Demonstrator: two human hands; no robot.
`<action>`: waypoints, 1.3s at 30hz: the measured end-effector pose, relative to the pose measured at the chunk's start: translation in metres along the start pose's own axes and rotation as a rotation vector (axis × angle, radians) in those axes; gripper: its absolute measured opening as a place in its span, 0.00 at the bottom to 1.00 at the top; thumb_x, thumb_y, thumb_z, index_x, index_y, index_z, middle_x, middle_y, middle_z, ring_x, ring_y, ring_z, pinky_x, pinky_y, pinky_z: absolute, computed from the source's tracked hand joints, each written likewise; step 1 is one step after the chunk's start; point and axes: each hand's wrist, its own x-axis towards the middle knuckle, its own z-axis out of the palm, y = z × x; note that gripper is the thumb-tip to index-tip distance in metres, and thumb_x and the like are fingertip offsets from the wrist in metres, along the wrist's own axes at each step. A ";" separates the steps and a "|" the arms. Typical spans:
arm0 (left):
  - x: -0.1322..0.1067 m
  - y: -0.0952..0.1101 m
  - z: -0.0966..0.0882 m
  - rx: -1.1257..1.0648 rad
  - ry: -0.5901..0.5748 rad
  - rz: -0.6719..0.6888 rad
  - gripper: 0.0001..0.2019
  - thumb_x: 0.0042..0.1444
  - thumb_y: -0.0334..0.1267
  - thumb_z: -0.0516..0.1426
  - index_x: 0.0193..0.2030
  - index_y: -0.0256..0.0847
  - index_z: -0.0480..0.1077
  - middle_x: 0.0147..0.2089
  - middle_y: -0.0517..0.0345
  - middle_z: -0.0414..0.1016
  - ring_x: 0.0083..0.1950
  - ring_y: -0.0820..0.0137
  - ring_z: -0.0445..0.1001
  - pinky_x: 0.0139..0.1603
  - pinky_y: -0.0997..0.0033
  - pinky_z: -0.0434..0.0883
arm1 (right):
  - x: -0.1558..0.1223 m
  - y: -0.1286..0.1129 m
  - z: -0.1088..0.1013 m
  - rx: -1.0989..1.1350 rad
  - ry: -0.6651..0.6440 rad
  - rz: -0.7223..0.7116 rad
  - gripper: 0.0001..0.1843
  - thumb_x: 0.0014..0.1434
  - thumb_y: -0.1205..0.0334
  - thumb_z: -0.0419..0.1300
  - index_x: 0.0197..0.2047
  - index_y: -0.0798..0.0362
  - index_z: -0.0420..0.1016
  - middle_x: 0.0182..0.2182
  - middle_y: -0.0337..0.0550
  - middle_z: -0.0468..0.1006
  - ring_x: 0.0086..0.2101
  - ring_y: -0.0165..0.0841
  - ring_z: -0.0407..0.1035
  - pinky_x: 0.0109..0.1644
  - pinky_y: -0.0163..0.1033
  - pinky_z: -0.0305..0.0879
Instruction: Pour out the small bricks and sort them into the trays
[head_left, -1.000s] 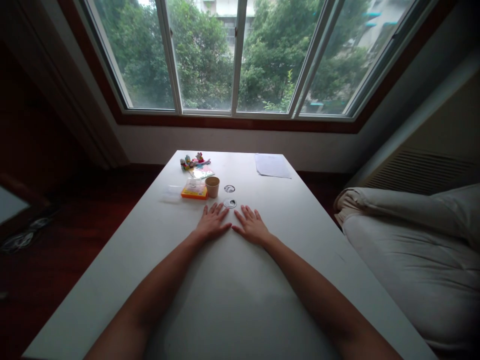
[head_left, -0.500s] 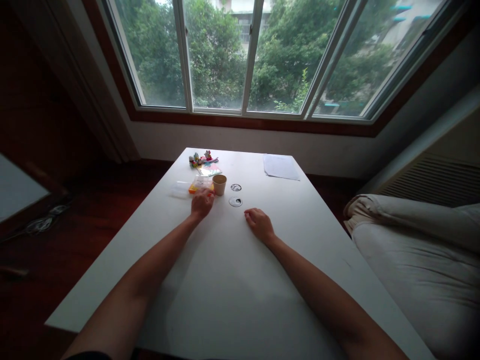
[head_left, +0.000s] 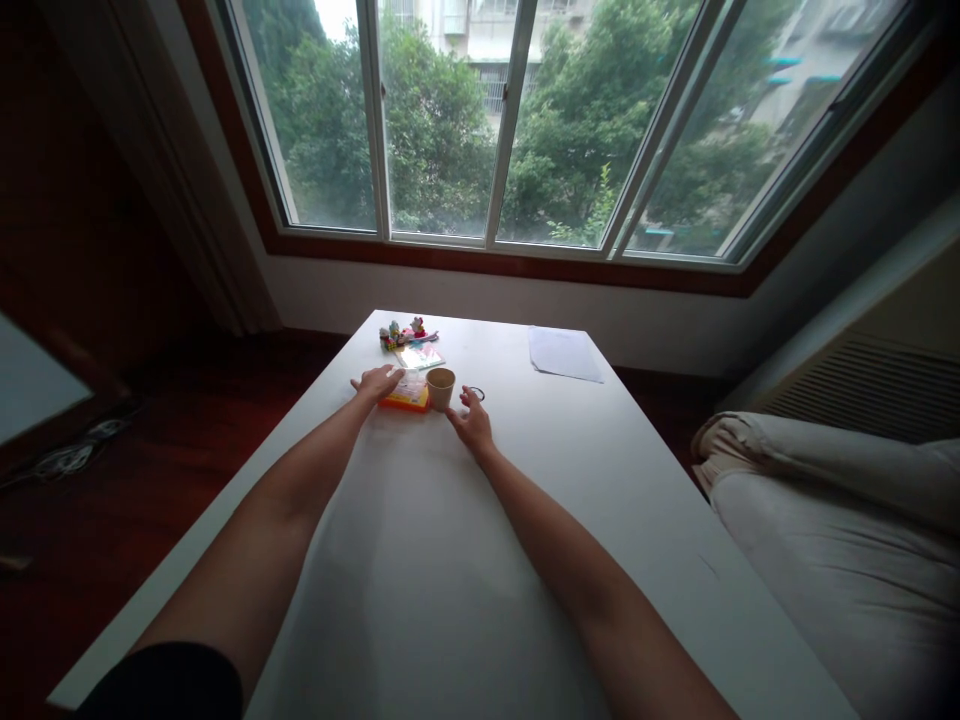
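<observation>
My left hand [head_left: 377,381] lies on the left end of an orange box [head_left: 406,394] on the white table [head_left: 420,560], fingers spread over a clear plastic piece there. A brown paper cup [head_left: 440,388] stands just right of the box. My right hand [head_left: 470,421] rests on the table next to the cup, its fingers apart and reaching toward the cup's base and a small round lid [head_left: 475,393] behind it. Whether the fingers touch the cup I cannot tell.
Small colourful figures [head_left: 403,331] and a card [head_left: 420,356] lie beyond the box. A sheet of paper [head_left: 562,353] sits at the far right of the table. A white cushion or mattress [head_left: 840,520] is to the right, a large window [head_left: 510,120] ahead.
Both hands left the middle of the table and reached forward: the left onto the orange box, the right from a loose fist to beside the cup. The camera tilted up slightly.
</observation>
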 end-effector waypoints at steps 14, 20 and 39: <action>0.000 -0.008 0.018 0.048 -0.027 0.046 0.36 0.61 0.67 0.37 0.57 0.48 0.71 0.62 0.47 0.72 0.66 0.48 0.64 0.69 0.34 0.40 | 0.032 -0.020 0.037 0.124 0.041 0.028 0.36 0.54 0.52 0.62 0.63 0.49 0.57 0.55 0.49 0.72 0.52 0.40 0.70 0.52 0.45 0.69; -0.034 0.000 0.025 0.049 -0.022 0.073 0.35 0.62 0.67 0.35 0.53 0.48 0.71 0.60 0.46 0.74 0.66 0.46 0.64 0.68 0.30 0.37 | -0.013 -0.015 0.011 0.245 -0.005 0.004 0.33 0.53 0.51 0.63 0.59 0.48 0.59 0.51 0.46 0.75 0.47 0.40 0.72 0.49 0.45 0.71; -0.132 0.077 0.074 0.023 -0.148 0.235 0.31 0.67 0.59 0.32 0.57 0.50 0.68 0.59 0.47 0.74 0.66 0.49 0.64 0.67 0.25 0.38 | -0.113 0.022 -0.091 0.343 -0.166 -0.091 0.17 0.60 0.56 0.57 0.52 0.49 0.68 0.43 0.44 0.78 0.41 0.36 0.75 0.48 0.46 0.73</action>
